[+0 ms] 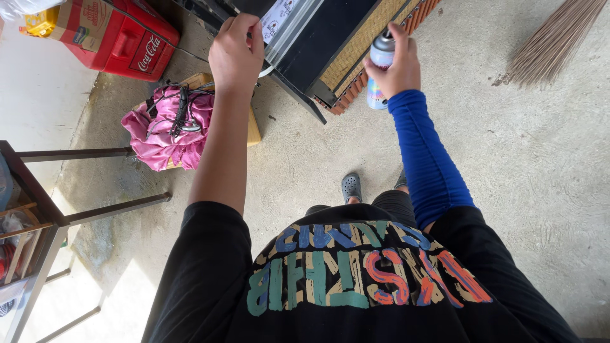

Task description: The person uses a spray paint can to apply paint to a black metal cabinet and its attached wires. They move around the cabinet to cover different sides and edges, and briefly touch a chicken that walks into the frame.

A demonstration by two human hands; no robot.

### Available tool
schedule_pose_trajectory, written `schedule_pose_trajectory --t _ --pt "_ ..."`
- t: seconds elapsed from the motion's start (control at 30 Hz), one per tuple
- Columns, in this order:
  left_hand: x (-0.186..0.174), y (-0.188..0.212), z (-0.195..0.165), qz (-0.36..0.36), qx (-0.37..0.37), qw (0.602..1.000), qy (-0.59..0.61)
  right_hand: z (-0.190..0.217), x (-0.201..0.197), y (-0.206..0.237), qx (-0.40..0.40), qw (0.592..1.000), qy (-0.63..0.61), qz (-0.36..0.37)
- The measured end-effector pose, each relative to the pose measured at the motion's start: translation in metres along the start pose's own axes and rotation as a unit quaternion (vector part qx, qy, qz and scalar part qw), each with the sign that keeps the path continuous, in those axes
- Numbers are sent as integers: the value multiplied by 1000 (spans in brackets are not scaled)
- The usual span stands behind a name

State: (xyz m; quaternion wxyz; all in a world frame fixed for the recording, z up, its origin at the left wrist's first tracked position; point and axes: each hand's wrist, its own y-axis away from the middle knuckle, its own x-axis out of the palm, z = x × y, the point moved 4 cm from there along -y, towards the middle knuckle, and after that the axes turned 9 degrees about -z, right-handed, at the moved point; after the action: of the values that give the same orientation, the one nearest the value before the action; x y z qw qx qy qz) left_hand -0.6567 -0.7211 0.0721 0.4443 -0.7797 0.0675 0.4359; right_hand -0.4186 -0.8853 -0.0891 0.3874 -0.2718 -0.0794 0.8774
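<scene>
Item, left hand (235, 54): bare arm stretched forward, fingers curled over the top edge of a flat black panel (318, 38), gripping it and holding it tilted; a strip of shiny silver sheet (293, 22) runs along the panel just beside the fingers.

Item, right hand (399, 63): arm in a blue sleeve (429, 162); fingers wrapped round a spray can (380, 73), index finger up on the cap; the nozzle points at the panel's woven tan face (362, 44) and its ribbed orange edge (346, 98), close to both.

Item, spray can: upright, pale body with coloured print, held just beside the panel's lower right edge, above the concrete floor (546, 165).

Item, surroundings: red cooler box (121, 38) at the far left; pink cloth (168, 130) heaped on a wooden block (254, 130), with dark straps lying across it; dark metal rack (38, 209) at the near left; broom bristles (553, 41) at the far right; a grey clog (351, 186) on the floor below the panel.

Risks, as judged from here: the panel rests on one grip only, and a slackened left hand could let it slide or drop toward the feet; the can sits so near the surface that spray may pool or run; mist could drift onto the left hand's fingers, the silver strip, or the pink cloth nearby; a tilted can might sputter.
</scene>
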Motion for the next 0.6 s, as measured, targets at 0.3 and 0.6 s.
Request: schedule_pose_trajectory --t 0.3,0.6 --pt "12 -7 0 7 -21 1000 -18 25 24 41 -70 991 10 111" --pt "14 -12 -8 12 -55 998 -18 -35 -10 -27 -41 999 -1 -19"
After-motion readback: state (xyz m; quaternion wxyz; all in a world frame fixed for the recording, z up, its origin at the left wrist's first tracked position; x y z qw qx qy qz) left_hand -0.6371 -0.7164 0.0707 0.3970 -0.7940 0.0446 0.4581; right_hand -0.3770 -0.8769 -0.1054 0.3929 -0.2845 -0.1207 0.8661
